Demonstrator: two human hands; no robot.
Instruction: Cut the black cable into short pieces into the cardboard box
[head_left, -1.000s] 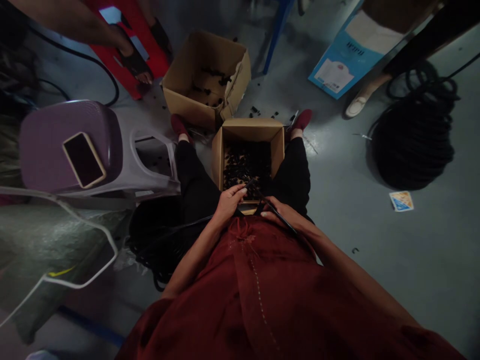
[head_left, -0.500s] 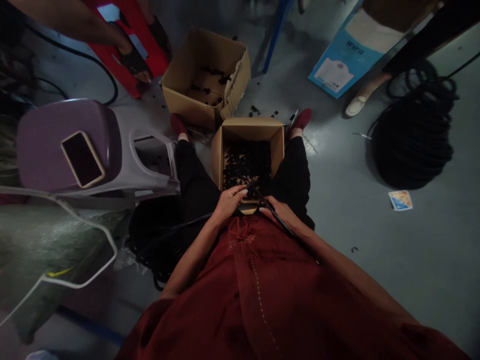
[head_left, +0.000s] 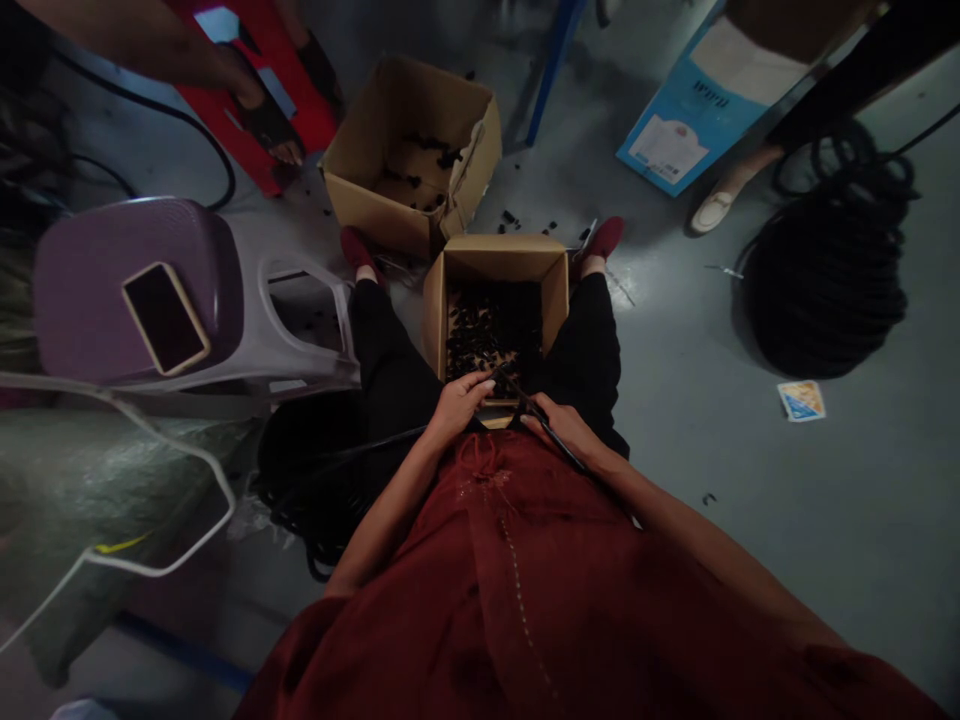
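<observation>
Right hand is edging along the black cable, fingers clamped on it, left hand gripping it over the cardboard box between the knees, a plastic stool crowding the left side

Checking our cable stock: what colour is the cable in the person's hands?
The cable is black, and it shows best in the head view.

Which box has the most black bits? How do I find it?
Start at the red top, look past the hands holding a black cable. The cardboard box between the knees is heaped with small black pieces, far more than the box beyond it.
</observation>
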